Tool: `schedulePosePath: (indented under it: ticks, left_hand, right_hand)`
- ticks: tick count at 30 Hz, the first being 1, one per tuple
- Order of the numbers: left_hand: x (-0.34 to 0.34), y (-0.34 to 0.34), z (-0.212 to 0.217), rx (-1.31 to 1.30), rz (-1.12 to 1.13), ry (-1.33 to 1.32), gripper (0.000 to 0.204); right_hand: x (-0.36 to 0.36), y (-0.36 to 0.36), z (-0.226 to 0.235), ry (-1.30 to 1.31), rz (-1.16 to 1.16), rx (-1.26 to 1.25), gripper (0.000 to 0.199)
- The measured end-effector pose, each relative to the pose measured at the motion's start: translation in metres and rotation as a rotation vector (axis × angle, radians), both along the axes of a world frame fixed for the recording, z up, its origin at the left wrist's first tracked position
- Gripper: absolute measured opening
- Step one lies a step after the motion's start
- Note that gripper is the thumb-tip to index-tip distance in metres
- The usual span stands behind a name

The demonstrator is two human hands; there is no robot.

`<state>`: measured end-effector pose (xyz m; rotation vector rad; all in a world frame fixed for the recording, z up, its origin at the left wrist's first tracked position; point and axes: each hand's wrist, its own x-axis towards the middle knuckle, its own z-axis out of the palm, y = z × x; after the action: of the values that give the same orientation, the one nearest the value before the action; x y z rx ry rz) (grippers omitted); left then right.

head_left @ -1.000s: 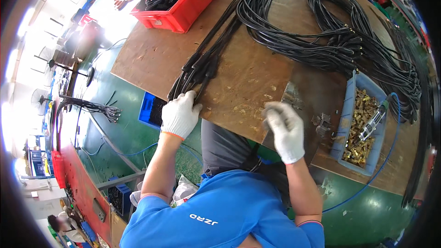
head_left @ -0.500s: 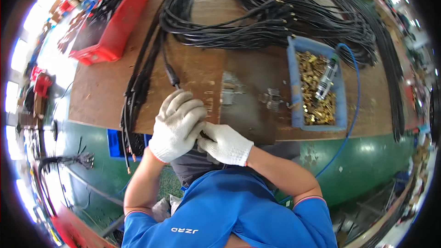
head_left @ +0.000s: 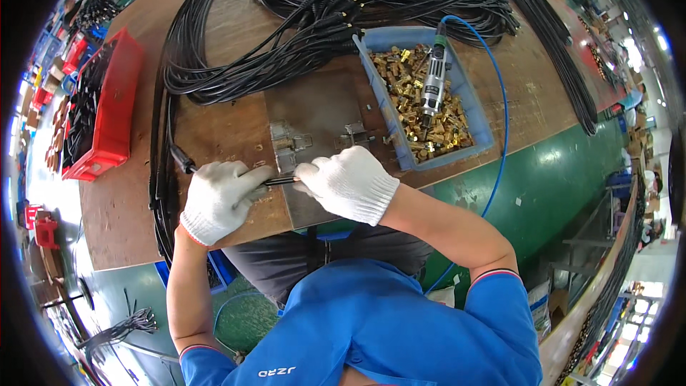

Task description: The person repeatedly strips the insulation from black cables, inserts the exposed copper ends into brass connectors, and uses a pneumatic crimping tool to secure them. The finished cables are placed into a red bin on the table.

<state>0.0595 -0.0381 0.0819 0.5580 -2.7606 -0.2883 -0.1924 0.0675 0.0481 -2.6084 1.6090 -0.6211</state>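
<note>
Workbench (head_left: pixel 128 207): cable end (head_left: pixel 275 181) between gloved fingers (head_left: pixel 246 179)

One head-worn fisheye view looks steeply down, close above the wooden workbench (head_left: pixel 214 129)

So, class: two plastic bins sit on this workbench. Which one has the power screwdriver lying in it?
The blue bin, right of the gloved hands and filled with brass fittings, holds the screwdriver. The red bin at the left holds only black parts.

Wooden workbench (head_left: pixel 128 207), green floor (head_left: pixel 564 171)
</note>
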Motion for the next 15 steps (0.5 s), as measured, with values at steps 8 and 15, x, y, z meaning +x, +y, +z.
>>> schedulePosePath:
  ticks: [8,15]
  left_hand:
    - [-0.014,-0.002,-0.008,0.218,-0.016,0.004,0.029]
    - [-0.014,-0.003,-0.018,0.287,0.088,0.049,0.031]
  right_hand:
    - [0.004,-0.010,-0.009,0.017,-0.021,-0.036,0.017]
    - [-0.108,0.030,0.049,-0.042,-0.434,0.003,0.017]
